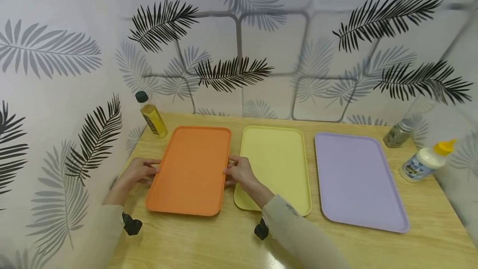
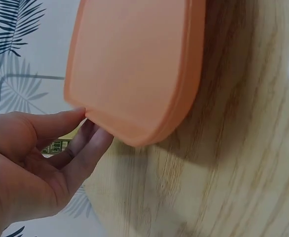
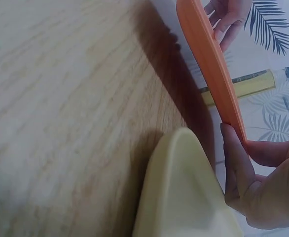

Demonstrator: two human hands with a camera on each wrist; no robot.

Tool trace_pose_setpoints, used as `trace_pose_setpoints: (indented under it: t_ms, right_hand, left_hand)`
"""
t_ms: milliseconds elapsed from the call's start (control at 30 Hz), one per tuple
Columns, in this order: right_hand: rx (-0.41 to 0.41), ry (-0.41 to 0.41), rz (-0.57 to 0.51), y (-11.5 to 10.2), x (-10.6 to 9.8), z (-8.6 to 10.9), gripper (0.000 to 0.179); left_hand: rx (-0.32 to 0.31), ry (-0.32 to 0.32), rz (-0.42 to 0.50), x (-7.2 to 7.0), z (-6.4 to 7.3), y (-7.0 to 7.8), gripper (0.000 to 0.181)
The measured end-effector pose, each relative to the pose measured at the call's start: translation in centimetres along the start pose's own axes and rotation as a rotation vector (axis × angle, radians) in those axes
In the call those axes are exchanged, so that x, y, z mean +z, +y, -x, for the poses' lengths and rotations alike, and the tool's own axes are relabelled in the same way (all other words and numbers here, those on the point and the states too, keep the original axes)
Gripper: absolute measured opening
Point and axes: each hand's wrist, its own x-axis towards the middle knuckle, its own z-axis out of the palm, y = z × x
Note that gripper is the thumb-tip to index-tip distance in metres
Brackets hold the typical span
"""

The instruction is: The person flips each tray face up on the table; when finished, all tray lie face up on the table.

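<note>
Both hands hold an orange tray [image 1: 190, 169] by its two long sides, raised over the wooden table. My left hand [image 1: 139, 172] pinches the left rim, thumb on top and fingers beneath, as the left wrist view shows on the tray's edge [image 2: 129, 64]. At the opposite rim, my right hand [image 1: 239, 171] pinches the tray between thumb and fingers. In the right wrist view the orange tray [image 3: 211, 64] is seen edge-on, with a shadow below it on the tabletop. A yellow tray [image 1: 276, 165] lies just right of it, partly behind my right hand and forearm.
A purple tray [image 1: 358, 177] lies farther right on the table [image 1: 194, 240]. Behind the orange tray stands a yellow bottle with a dark cap [image 1: 154, 119]. A small jar [image 1: 399, 134] and a white glue bottle with a yellow tip [image 1: 423, 163] stand at the right. Leaf-patterned cloth surrounds the table.
</note>
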Motion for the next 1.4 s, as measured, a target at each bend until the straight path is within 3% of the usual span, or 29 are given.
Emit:
trace_pose_setpoints:
  t_ms: [367,567,767,900,1067,1400]
  right_hand:
    - [-0.036,0.034,0.095,-0.3,0.7,-1.4,0.060]
    - [-0.064,0.067,0.149,-0.3,1.4,-2.0,0.057]
    - [-0.065,0.062,0.191,-0.3,1.6,-2.4,0.050]
    - [-0.074,0.057,0.285,-0.3,1.8,-2.6,0.039]
    - [-0.115,0.064,0.475,-0.5,1.8,-2.3,0.021]
    - [-0.151,0.099,0.658,-0.6,2.2,-2.5,0.018]
  left_hand:
    - [0.008,0.065,-0.014,0.3,-1.7,-0.7,0.044]
    - [0.047,0.130,-0.149,0.3,-2.5,-0.6,0.040]
    - [0.053,0.076,-0.188,0.0,-2.6,-0.5,0.043]
    - [0.069,0.055,-0.220,0.0,-2.7,0.0,0.046]
    - [0.068,0.101,-0.304,0.6,-2.7,0.6,0.049]
    - [0.019,0.116,-0.305,0.6,-2.5,0.8,0.047]
